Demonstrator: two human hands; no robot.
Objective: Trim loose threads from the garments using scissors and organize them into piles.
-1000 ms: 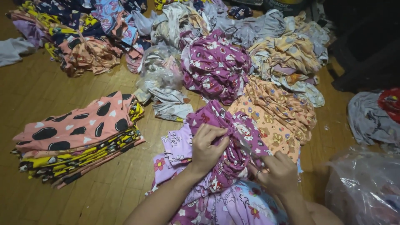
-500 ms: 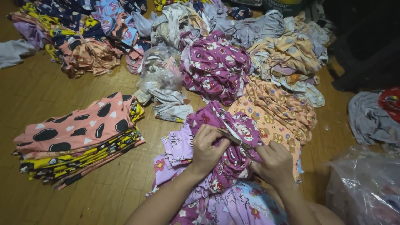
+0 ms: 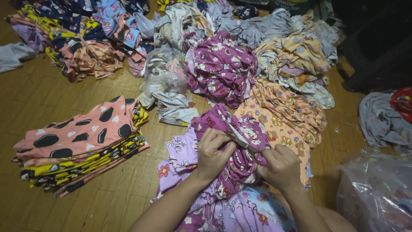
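Folding the purple garment

Gripping the purple printed garment, the left hand and right hand both pinch its fabric. Keep edges aligned, taut. Left of it sits the folded stack; beyond, loose clothes.

The left hand and right hand cover the middle of the purple garment; the fabric beneath the palms is hidden. Fingertips of both hands are buried in folds, so the grip cannot be judged. Both forearms are cut off by the bottom edge. The lilac garment runs off the bottom edge. The plastic bag is cut by the right edge; contents blurred. The folded stack hides its lower layers.
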